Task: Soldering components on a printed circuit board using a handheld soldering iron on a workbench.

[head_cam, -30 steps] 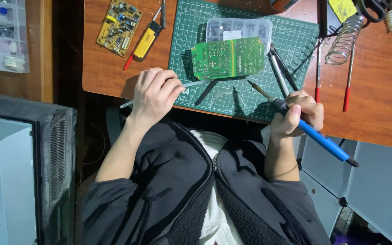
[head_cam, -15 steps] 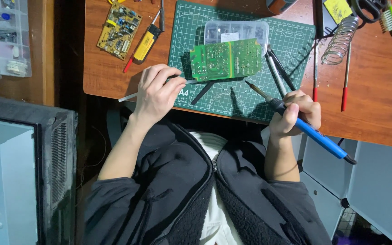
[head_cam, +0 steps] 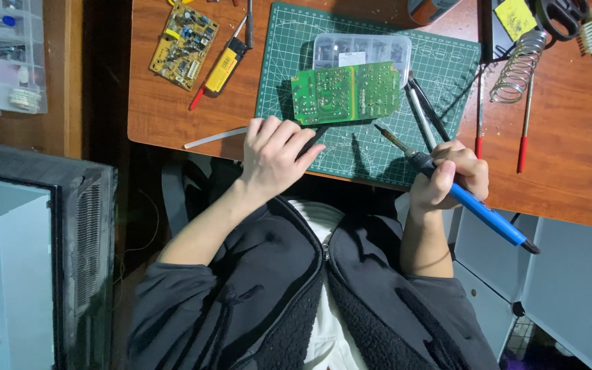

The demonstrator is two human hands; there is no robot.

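While right hand (head_cam: 450, 175) grips blue soldering iron (head_cam: 471, 202), left hand (head_cam: 275, 154) pinches white stick (head_cam: 215, 138), green board (head_cam: 346, 91) beyond.

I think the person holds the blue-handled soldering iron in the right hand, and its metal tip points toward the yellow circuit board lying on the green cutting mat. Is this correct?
Not quite. In the head view, the circuit board on the green cutting mat is green, not yellow; the yellow circuit board lies off the mat on the wooden table. The rest holds: the right hand holds the blue-handled soldering iron, tip toward that green board.
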